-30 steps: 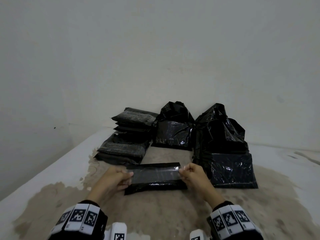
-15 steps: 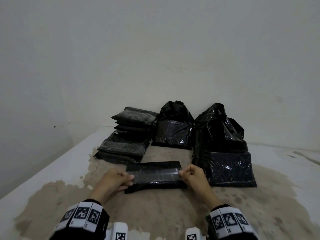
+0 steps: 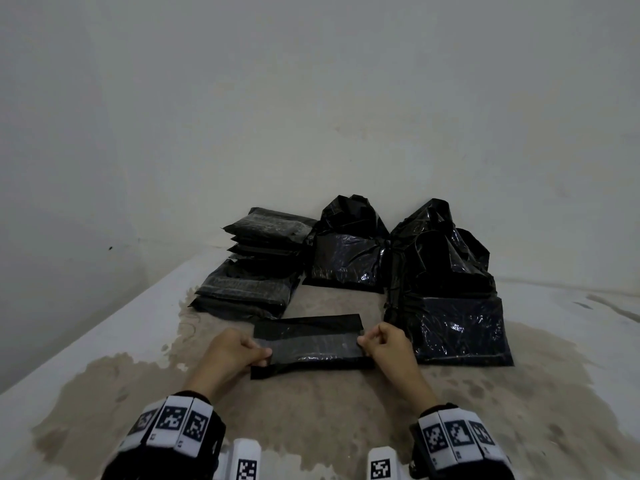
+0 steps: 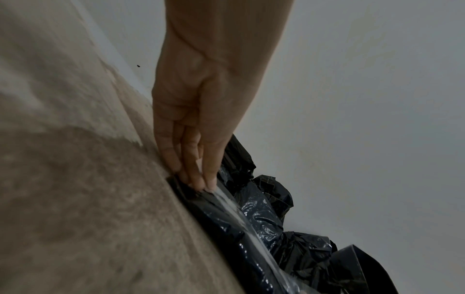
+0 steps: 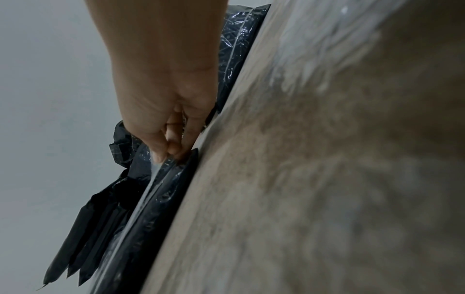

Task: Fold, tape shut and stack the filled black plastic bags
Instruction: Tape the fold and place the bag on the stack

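Observation:
A folded black bag point(image 3: 308, 363) lies flat on the table in front of me. Across its top runs a strip of clear tape point(image 3: 311, 344), pulled taut just over the fold. My left hand point(image 3: 261, 353) pinches the strip's left end, thumb on top. My right hand point(image 3: 365, 341) pinches the right end. In the left wrist view my fingertips point(image 4: 201, 179) sit at the bag's end, where the tape point(image 4: 231, 201) begins. The right wrist view shows thumb and fingers point(image 5: 168, 153) pinched on the tape point(image 5: 148, 189) above the bag point(image 5: 163, 201).
A stack of taped flat bags point(image 3: 263, 258) sits at the back left by the wall. Two filled, unfolded bags stand behind, one in the middle point(image 3: 349, 258) and a larger one on the right point(image 3: 450, 306). The stained table point(image 3: 311, 427) stretches toward me.
Almost nothing differs. Both hands keep the tape strip stretched across the folded bag, and the view has shifted slightly.

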